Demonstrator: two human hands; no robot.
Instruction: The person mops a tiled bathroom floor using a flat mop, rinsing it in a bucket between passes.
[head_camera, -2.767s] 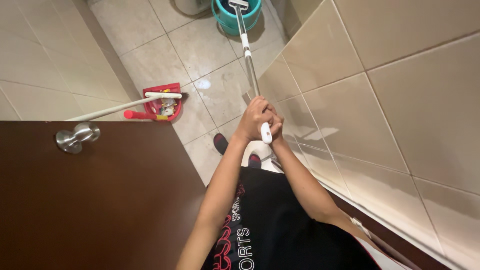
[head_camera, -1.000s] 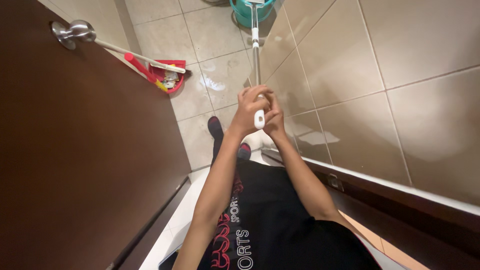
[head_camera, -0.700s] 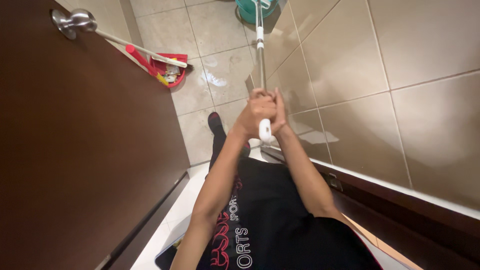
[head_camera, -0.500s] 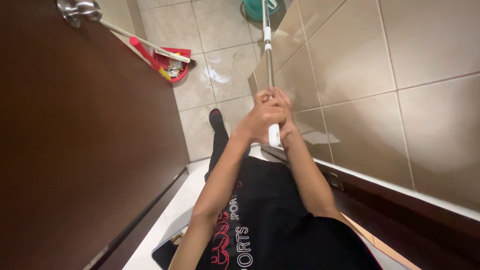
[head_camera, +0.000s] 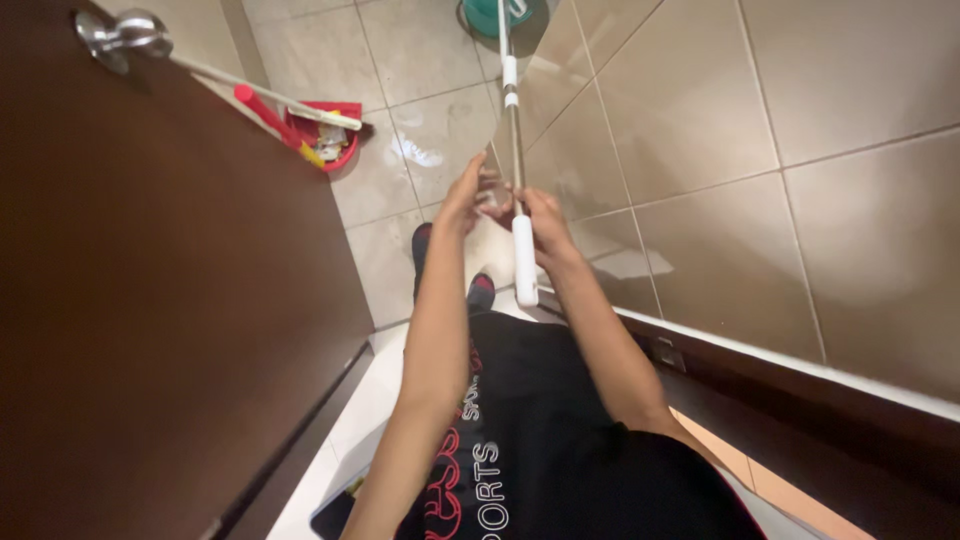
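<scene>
Change observed: half a second ago both hands were clasped together over the white end of the mop handle; now they have come apart and slid further up the pole.
Left hand: fingers spread and loose, lying beside the metal shaft and at most brushing it; its grip has been released.
Right hand: curled round the shaft just above the white end piece, so its grip alone is pinching the pole.
Mop handle: runs from the hands away toward the far floor, close along the tiled wall on the right; its lower end meets the teal bucket at the far edge of view. The mop head is not visible.
Meaning for the work: judged to be a re-grip, the two-handed hold giving way to a one-handed hold with the left hand free.
Surroundings: brown door with a metal knob on the left; red dustpan with a pale-handled brush on the wet floor tiles, well apart from the hands.
Footing: a dark shoe shows on the floor under the arms.
</scene>
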